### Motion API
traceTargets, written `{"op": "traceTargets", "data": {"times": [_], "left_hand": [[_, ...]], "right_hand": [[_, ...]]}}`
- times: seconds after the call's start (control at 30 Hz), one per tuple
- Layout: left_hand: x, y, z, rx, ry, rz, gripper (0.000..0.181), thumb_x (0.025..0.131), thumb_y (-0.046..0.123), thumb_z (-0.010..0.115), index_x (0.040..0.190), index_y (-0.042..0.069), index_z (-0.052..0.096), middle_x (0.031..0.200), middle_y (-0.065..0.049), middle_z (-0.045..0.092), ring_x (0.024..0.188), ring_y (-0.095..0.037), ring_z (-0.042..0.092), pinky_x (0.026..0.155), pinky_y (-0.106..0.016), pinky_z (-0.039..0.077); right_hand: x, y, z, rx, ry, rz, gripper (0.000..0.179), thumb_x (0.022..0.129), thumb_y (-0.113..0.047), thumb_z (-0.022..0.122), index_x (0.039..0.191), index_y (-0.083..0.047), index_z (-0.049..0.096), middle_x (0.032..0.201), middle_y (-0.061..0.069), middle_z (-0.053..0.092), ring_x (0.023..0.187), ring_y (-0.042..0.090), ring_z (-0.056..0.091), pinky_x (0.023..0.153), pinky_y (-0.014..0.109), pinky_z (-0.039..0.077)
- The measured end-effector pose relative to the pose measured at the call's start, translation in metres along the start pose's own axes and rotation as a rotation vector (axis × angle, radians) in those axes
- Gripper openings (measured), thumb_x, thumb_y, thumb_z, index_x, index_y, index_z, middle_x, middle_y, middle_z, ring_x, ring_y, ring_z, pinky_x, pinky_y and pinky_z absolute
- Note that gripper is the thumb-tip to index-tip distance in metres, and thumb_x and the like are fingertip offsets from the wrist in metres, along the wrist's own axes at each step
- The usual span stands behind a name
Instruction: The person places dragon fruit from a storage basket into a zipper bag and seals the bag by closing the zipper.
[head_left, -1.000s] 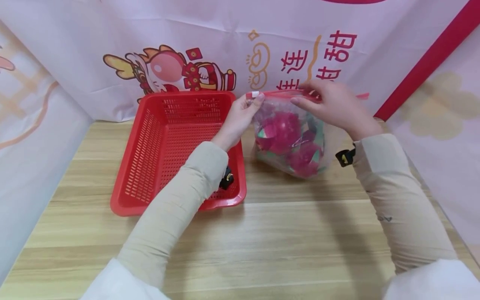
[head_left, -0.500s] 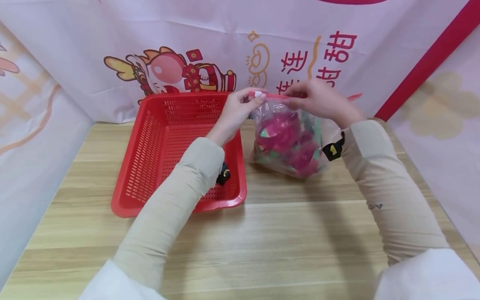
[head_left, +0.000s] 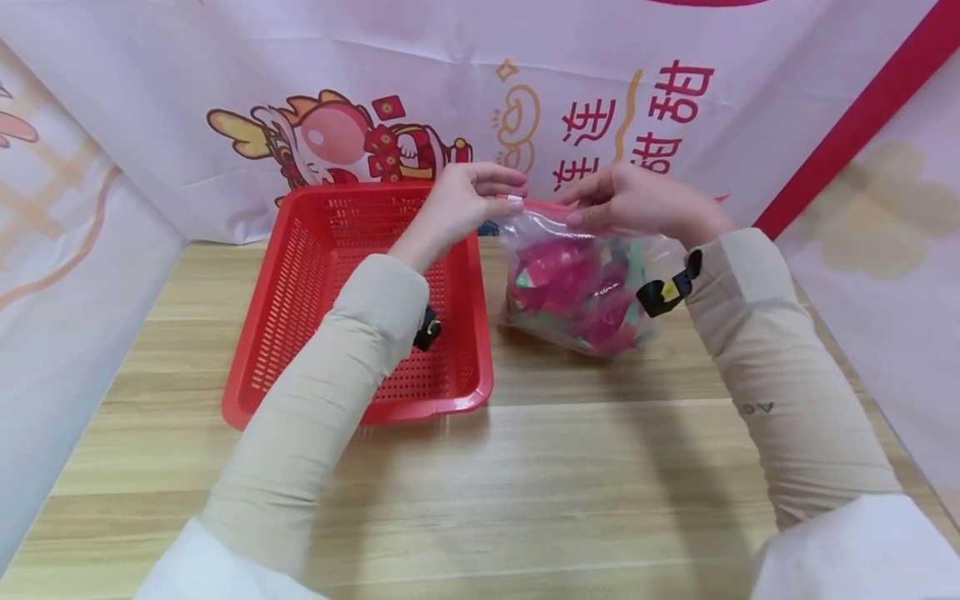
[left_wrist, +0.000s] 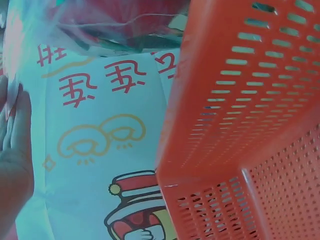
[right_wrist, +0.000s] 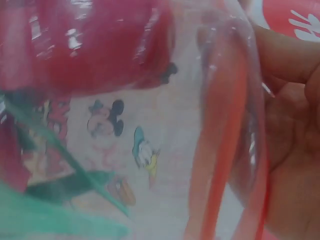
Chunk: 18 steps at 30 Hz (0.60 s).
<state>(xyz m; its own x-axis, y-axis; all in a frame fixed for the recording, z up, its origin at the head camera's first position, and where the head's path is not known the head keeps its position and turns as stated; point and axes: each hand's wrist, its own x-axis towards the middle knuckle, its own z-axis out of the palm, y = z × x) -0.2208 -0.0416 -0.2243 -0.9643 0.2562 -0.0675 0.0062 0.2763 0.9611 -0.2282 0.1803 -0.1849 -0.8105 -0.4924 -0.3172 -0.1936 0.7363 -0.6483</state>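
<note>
A clear zip bag [head_left: 558, 275] with a red zip strip [head_left: 551, 207] stands on the table, filled with magenta and green things. My left hand [head_left: 461, 200] is at its upper left corner, thumb on the white slider [head_left: 514, 198] and fingers behind it. Farther right along the strip, my right hand [head_left: 645, 200] pinches the bag's top edge between thumb and fingers. Seen from the right wrist, the bag's film carries small printed cartoon figures [right_wrist: 145, 152], and the right hand [right_wrist: 295, 130] lies behind the red strip [right_wrist: 220, 130]. Left fingers [left_wrist: 20, 117] show at the left wrist view's edge.
A red perforated basket [head_left: 258, 333] stands left of the bag, under my left forearm. Behind both hangs a white cloth [head_left: 420, 50] printed with a cartoon dragon and red characters. The wooden table [head_left: 525, 492] extends toward me.
My right hand has slid left along the zip strip, toward the left hand. My left wrist has swung left over the basket, while its fingertips stay at the bag's corner.
</note>
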Motion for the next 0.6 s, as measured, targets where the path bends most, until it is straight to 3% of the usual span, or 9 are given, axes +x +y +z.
{"op": "traceTargets", "data": {"times": [0.13, 0.23, 0.33, 0.43, 0.53, 0.6], "left_hand": [[-0.002, 0.0, -0.002, -0.044, -0.067, -0.003, 0.036, 0.094, 0.006, 0.056, 0.129, 0.006, 0.058, 0.13, -0.01, 0.062, 0.117, -0.018, 0.061, 0.098, -0.028, 0.051], [-0.003, 0.0, -0.004, -0.076, -0.088, -0.001, 0.036, 0.095, 0.004, 0.054, 0.13, 0.005, 0.057, 0.131, -0.01, 0.061, 0.119, -0.018, 0.06, 0.099, -0.028, 0.05], [-0.003, -0.001, -0.004, -0.087, -0.091, 0.005, 0.037, 0.094, 0.006, 0.055, 0.131, 0.007, 0.057, 0.132, -0.009, 0.061, 0.12, -0.017, 0.06, 0.1, -0.029, 0.05], [-0.002, -0.003, -0.001, -0.087, -0.095, 0.012, 0.04, 0.094, 0.008, 0.057, 0.133, 0.009, 0.055, 0.135, -0.008, 0.059, 0.124, -0.017, 0.057, 0.102, -0.029, 0.048], [-0.002, -0.003, 0.003, -0.094, -0.084, 0.024, 0.041, 0.094, 0.008, 0.057, 0.135, 0.009, 0.053, 0.136, -0.008, 0.058, 0.125, -0.017, 0.056, 0.103, -0.028, 0.047], [-0.002, -0.003, 0.006, -0.106, -0.076, 0.036, 0.041, 0.093, 0.007, 0.057, 0.134, 0.009, 0.054, 0.136, -0.009, 0.058, 0.124, -0.017, 0.057, 0.103, -0.028, 0.047]], "right_hand": [[-0.003, -0.002, 0.0, 0.019, -0.063, 0.0, 0.035, 0.097, -0.018, 0.053, 0.13, -0.008, 0.057, 0.115, 0.008, 0.067, 0.096, 0.013, 0.062, 0.091, 0.027, 0.049], [-0.003, -0.003, 0.003, 0.016, -0.068, 0.03, 0.04, 0.097, -0.029, 0.053, 0.133, -0.012, 0.055, 0.123, 0.007, 0.062, 0.11, 0.017, 0.056, 0.102, 0.039, 0.044], [-0.003, -0.005, 0.007, 0.004, -0.052, 0.079, 0.051, 0.094, -0.048, 0.051, 0.137, -0.02, 0.052, 0.134, 0.005, 0.057, 0.124, 0.02, 0.049, 0.109, 0.05, 0.036], [0.0, -0.008, 0.013, 0.008, -0.017, 0.1, 0.057, 0.091, -0.057, 0.051, 0.138, -0.023, 0.052, 0.14, 0.003, 0.052, 0.131, 0.02, 0.043, 0.112, 0.052, 0.031], [0.004, -0.01, 0.018, 0.023, 0.039, 0.108, 0.057, 0.09, -0.055, 0.054, 0.136, -0.022, 0.054, 0.139, 0.003, 0.054, 0.128, 0.019, 0.043, 0.11, 0.048, 0.033], [0.007, -0.011, 0.023, 0.034, 0.086, 0.109, 0.054, 0.09, -0.054, 0.055, 0.13, -0.019, 0.06, 0.128, 0.003, 0.061, 0.118, 0.018, 0.049, 0.103, 0.043, 0.038]]}}
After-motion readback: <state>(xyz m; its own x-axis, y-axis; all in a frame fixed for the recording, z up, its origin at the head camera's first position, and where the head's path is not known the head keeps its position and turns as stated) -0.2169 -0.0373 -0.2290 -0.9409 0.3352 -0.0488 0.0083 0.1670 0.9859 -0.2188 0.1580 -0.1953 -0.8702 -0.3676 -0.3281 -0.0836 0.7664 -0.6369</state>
